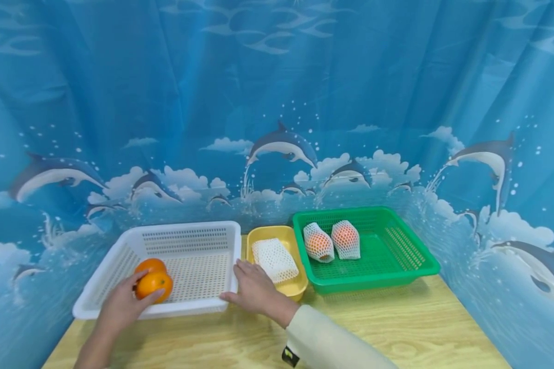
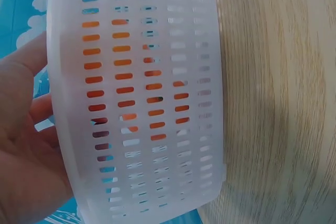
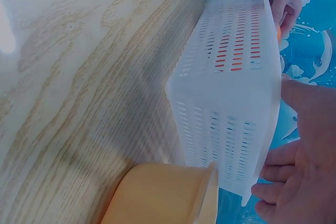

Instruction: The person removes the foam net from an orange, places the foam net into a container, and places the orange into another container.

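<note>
Though all share one wood tbl (image 1: 424, 328), contents sit apart, prob. by kind. White basket (image 1: 194, 241): L end. Green basket (image 1: 374, 284): R end, w/ netted fruits (image 1: 318, 242). Yellow basket (image 1: 283, 230): btwn, w/ foam netting (image 1: 274, 260). R hand (image 1: 256, 289): fingers loosely spread on white rim, prob. to steady it. L hand (image 1: 120, 305): fingers curled round front orange fruit (image 1: 156, 287), inside white basket. Qty: tbl 1, baskets 3, hands 2, netted fruits 2, orange fruits 2, netting pcs can't tell.
</note>
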Motion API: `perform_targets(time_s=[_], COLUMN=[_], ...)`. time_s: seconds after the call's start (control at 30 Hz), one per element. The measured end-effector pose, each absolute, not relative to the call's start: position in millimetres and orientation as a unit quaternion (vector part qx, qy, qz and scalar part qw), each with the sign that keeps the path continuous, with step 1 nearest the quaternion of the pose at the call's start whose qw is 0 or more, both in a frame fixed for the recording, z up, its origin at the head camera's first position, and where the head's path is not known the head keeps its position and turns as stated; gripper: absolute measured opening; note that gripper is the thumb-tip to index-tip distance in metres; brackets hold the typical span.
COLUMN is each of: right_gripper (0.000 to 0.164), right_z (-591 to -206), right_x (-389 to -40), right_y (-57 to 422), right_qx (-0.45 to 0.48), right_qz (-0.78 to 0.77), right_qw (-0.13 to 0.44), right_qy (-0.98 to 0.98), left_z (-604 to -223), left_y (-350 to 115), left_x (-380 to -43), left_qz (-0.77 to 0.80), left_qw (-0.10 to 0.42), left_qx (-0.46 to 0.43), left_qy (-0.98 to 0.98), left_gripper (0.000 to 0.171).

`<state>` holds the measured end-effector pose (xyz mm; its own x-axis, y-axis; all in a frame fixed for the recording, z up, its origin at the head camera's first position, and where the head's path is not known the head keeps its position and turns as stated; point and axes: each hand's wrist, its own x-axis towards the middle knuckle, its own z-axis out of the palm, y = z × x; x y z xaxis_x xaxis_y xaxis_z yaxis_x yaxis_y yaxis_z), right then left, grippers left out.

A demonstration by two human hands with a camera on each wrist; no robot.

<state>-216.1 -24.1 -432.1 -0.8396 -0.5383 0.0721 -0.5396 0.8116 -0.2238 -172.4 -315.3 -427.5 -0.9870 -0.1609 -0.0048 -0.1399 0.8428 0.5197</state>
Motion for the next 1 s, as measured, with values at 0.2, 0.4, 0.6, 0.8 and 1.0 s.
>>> perform_targets(time_s=[0.2,0.4,0.6,0.8,1.0], right_gripper=[0.085,0.084,0.084,0.085,0.085], right_z=[-432.3,-431.2,-433.0,-433.4,-432.8], right_x=[-215.5,-214.9,-214.9,-215.0,-214.8], right_y=[-23.6,-24.0,-24.9,-25.3,-25.1], right_qx=[0.283,0.281,0.280,0.278,0.279], right_qz=[0.117,0.116,0.113,0.115,0.112], right_qw=[0.004,0.005,0.005,0.004,0.007], right_qy=[-0.952,-0.953,-0.953,-0.954,-0.954], left_z=[-426.5,-422.6,-421.9,-422.8,-445.3], left_y=[-319.9,-326.3,-331.3,-329.2,-342.4], left_x=[-175.0,-183.6,-191.1,-199.1,-219.5], left_qz=[-0.237,-0.227,-0.221,-0.215,-0.216], left_qw=[0.001,-0.056,-0.111,-0.143,-0.162], left_qx=[0.056,0.065,0.099,0.139,0.183], left_qy=[-0.970,-0.970,-0.964,-0.956,-0.945], left_gripper=[0.094,0.094,0.091,0.086,0.082])
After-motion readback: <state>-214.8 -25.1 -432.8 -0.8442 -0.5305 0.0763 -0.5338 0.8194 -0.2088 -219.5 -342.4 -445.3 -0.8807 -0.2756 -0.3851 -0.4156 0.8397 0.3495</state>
